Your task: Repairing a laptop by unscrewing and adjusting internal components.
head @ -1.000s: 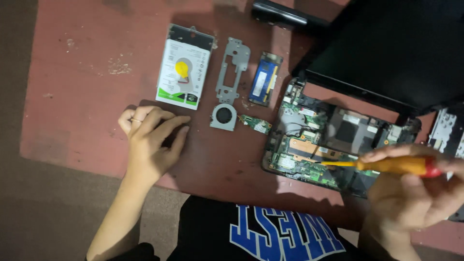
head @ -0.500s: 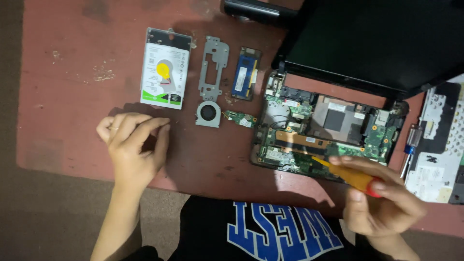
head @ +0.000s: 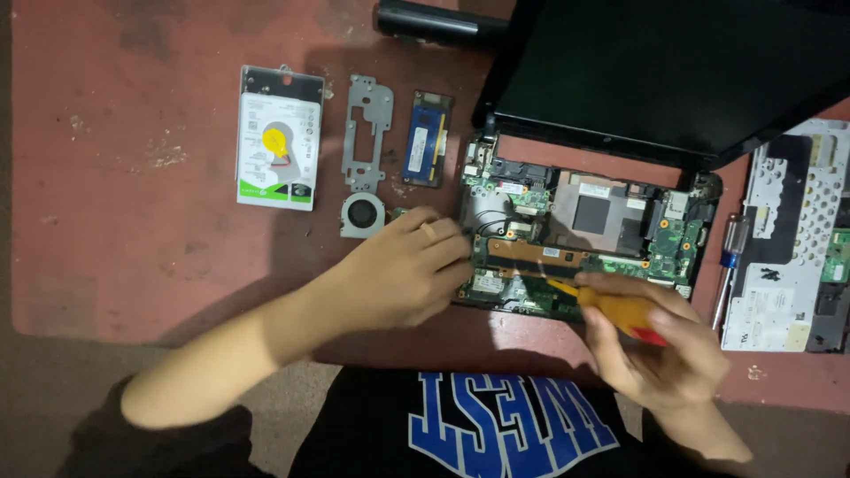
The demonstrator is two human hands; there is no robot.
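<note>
My left hand (head: 403, 270) lay at the left edge of the opened laptop base (head: 584, 239), fingers loosely curled and together, tips resting on the green circuit board (head: 522, 288) near its front-left corner. It held nothing that I could make out. My right hand (head: 660, 341) was wrapped around a yellow-handled screwdriver (head: 611, 305) with a red butt end, gripping it firmly; the shaft pointed left toward the board's front edge, tip just over the copper-coloured strip (head: 540, 257).

The laptop base sat toward the right of the red floor (head: 133, 221), keyboard cover off. Inside: green boards, a grey square chip on a silver plate (head: 591, 212), thin black cables at the left, small connectors at the right. The black lid (head: 673, 71) stood open behind it, hinged at the far edge.

Laid out to the left of the base, in a row on the floor: a hard drive (head: 276, 150) with a white and green label and a yellow sticker, a grey metal bracket (head: 366, 133), a blue memory stick (head: 428, 139). A small round fan (head: 363, 215) lay just in front of the bracket, close to my left knuckles.

At the right edge, the removed keyboard panel (head: 788, 239) lay underside up, silvery and perforated. A second screwdriver (head: 728, 265), blue-collared, lay between it and the base. A black cylinder (head: 438, 22) lay at the far edge.
</note>
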